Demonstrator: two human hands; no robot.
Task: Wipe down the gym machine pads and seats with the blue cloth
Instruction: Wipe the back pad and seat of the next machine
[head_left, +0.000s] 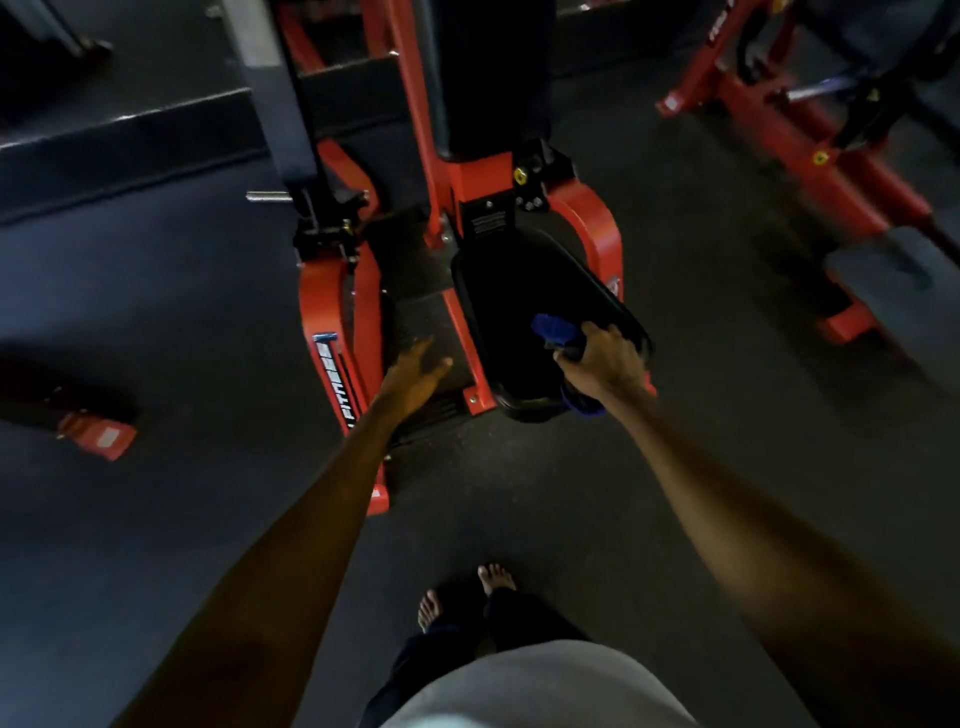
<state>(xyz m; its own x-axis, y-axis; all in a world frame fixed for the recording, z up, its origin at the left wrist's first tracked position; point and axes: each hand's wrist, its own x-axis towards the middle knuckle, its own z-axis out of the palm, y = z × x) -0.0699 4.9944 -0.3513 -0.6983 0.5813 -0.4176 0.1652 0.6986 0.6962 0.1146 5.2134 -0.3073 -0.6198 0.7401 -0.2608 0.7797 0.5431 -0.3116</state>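
Seat wiped with cloth held in one hand

The blue cloth (556, 332) is gripped by the right hand (605, 361), bunched beyond curled fingers on the black seat (519, 306); the left hand (415, 376) is held out, fingers straight.

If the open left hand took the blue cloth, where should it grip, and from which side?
Probably the free end of the bunched blue cloth, sticking out past the right hand over the black padded seat. Come from the left: that end lies exposed; the rest sits under the hand.

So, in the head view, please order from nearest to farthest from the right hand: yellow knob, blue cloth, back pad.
1. blue cloth, gripped by the right hand.
2. yellow knob, beyond the seat and its far end.
3. back pad, upright, top of view.
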